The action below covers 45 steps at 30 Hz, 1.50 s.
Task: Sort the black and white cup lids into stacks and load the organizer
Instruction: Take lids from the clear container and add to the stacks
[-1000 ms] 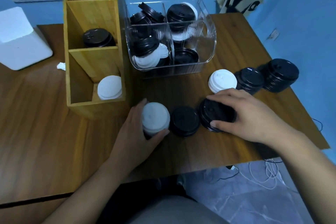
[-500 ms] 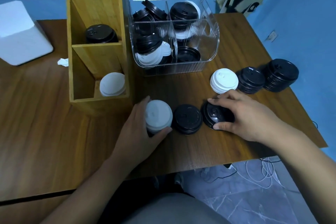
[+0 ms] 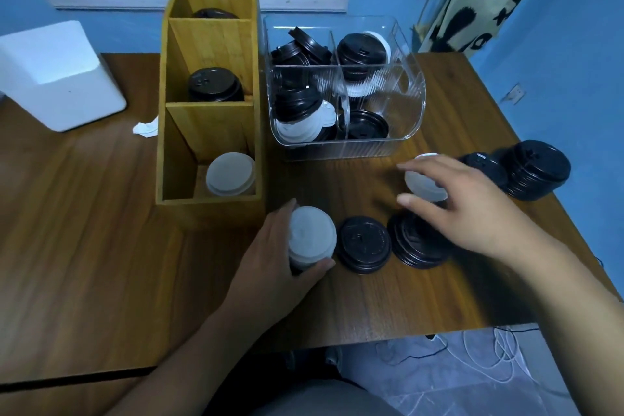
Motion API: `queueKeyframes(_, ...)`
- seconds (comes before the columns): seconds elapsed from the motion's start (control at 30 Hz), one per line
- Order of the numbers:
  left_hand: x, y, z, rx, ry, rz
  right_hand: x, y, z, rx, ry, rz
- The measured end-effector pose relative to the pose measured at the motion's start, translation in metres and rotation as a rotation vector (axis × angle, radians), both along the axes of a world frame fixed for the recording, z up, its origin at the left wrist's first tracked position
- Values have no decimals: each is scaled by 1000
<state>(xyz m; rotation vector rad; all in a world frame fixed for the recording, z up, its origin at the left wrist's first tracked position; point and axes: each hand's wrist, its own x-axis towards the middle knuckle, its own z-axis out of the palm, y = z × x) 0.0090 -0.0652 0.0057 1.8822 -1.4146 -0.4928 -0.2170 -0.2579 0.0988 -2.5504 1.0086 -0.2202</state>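
Two hands at work. Left hand is wrapped round a white-topped stack of lids, thumb on the near side, fingers behind; a firm hold, just in front of the wooden organizer. Right hand is arched over a second white stack, thumb at its near edge, forefinger stretched past it; the view is blurred there, so I cannot tell whether it grips yet.

Two black stacks lie between the hands on the desk, one partly under the right wrist; two more black stacks sit further right. Organizer: white lids in the near compartment, black lids in the middle one, dark lids in the far one. Clear bin beside it holds unsorted lids, both colours.

Step in hand, as I judge it, is joining the white stacks. Pinch low on the rim from opposite sides – not the top lid alone; lift straight and level to clear the black stack under the wrist; seat it square on the left stack before loading the near compartment.
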Motion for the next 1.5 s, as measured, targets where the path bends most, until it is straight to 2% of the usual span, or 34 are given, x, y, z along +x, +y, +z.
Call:
queueKeyframes(0.1, 0, 0, 0, 2, 10, -9, 39, -26, 14, -80, -90, -22)
queueKeyframes(0.2, 0, 0, 0, 1, 24, -5, 82, -60, 20, -89, -82, -66)
queueKeyframes(0.37, 1, 0, -1, 7, 35, -6, 137, -99, 17, 29, 332, -13)
queueKeyframes(0.43, 2, 0, -2, 15, 40, -3, 147, -103, 12, 73, 411, 16)
queueKeyframes(0.53, 2, 0, -3, 24, 24, -4, 151, -106, 6, 27, 449, 1)
queueKeyframes(0.63, 2, 0, -5, 21, 26, 2, 141, -103, 13, -82, 400, -45)
queueKeyframes(0.73, 3, 0, -5, 23, 47, -2, 112, -84, 36, -163, 146, -136)
queueKeyframes(0.77, 3, 1, -5, 23, 50, -4, 99, -73, 45, -123, 7, -155)
queueKeyframes(0.83, 3, 1, -5, 25, 41, -5, 78, -48, 59, 91, -295, -179)
queueKeyframes(0.9, 3, 1, -6, 27, 31, -6, 65, -31, 60, 322, -489, -179)
queueKeyframes(1.0, 3, 1, -7, 27, 28, -12, 60, -23, 36, 603, -548, -179)
queueKeyframes(1.07, 3, 0, -7, 25, 32, -10, 65, -21, 15, 790, -530, -205)
queueKeyframes(1.13, 3, 0, -7, 21, 36, -2, 70, -21, -3, 887, -468, -229)
queueKeyframes(1.2, 3, 0, -6, 16, 37, 3, 76, -24, -16, 835, -363, -259)
queueKeyframes(1.37, 3, 0, -5, 17, 41, 1, 78, -35, -35, 555, -135, -336)
queueKeyframes(1.5, 3, 0, -5, 10, 47, -1, 72, -28, -29, 199, 49, -296)
